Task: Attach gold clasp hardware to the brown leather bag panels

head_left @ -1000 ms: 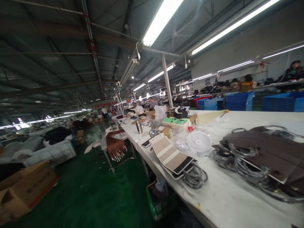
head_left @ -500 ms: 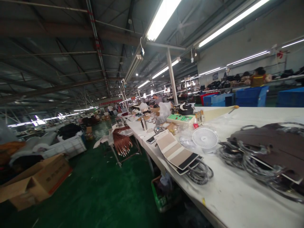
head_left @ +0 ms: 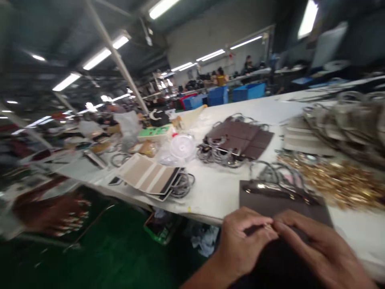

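1. While a small glinting piece (head_left: 266,227) is pinched between the fingertips of both hands, it is held low at the near edge of the white worktable (head_left: 222,192), just above a dark brown leather panel (head_left: 282,200). What the piece is cannot be told through the blur.
2. The left hand (head_left: 240,243) is seen curled, with thumb and forefinger narrowed onto the piece. The right hand (head_left: 315,249) is laid flatter, its fingertips brought in from the other side to meet them. The grip is judged suited to something too small for a full grasp.
3. The panel is laid flat before the person, with metal hardware along its far edge, apparently kept where both hands can reach it.
4. A heap of gold-coloured fittings (head_left: 337,182) is spread just to the right of the panel, near at hand.
5. Farther back, a stack of brown panels with ring handles (head_left: 240,138) is set beside a small white fan (head_left: 182,147). Fanned swatch cards (head_left: 147,178) are left near the table's front edge.
6. Blue crates (head_left: 237,93) and other people (head_left: 221,76) are seen well apart, at the benches behind.
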{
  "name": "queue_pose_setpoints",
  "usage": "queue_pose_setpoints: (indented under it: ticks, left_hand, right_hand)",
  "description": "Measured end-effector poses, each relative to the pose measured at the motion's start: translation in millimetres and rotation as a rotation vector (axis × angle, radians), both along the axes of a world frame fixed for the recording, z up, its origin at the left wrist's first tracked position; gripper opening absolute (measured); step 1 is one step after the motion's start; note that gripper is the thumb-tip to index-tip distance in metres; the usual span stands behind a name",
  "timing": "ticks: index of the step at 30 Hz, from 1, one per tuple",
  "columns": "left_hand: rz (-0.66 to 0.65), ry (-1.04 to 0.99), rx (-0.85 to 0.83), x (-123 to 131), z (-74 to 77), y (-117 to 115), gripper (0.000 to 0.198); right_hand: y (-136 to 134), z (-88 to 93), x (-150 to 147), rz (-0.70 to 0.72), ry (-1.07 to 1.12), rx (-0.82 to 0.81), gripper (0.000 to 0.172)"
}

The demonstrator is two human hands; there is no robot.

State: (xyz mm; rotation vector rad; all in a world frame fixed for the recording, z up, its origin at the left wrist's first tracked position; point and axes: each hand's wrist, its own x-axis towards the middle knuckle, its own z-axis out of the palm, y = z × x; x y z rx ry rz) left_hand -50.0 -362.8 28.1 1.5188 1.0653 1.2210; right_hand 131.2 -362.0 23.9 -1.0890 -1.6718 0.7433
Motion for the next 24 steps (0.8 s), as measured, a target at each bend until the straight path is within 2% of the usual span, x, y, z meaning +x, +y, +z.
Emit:
queue_pose_setpoints:
  ticks: [2,4,8,12,15,19,22,24]
  left_hand:
    - [-0.049,0.058,0.1,0,0.7,9,0.015]
    - [-0.084,0.083,0.126,0,-0.4,13,0.014]
    - [-0.091,0.042,0.076,2,-7.8,11,0.018]
    - [-0.101,0.015,-0.002,4,-15.7,14,0.021]
    - [-0.119,0.028,-0.016,6,-18.6,17,0.017]
    - [-0.136,-0.011,-0.081,7,-23.8,22,0.015]
    - [-0.146,-0.121,-0.147,9,-29.4,27,0.015]
    - [-0.15,-0.206,-0.173,11,-32.5,31,0.015]
  right_hand:
    - [-7,1.0,9,0.013,-0.037,-0.118,0.032]
    - [-6,3.7,11,0.023,0.002,-0.207,0.035]
    - [-6,5.3,12,0.072,0.188,-0.304,0.025]
    - [-10,-4.2,15,0.03,0.202,-0.286,0.02]
    - [-11,-13.5,15,-0.036,0.122,-0.191,0.013]
    - [-9,-21.4,10,-0.042,0.09,-0.092,0.009]
    - [-6,-24.6,5,-0.071,0.182,-0.135,0.011]
    - [-3,-27.2,3,-0.068,0.256,-0.203,0.024]
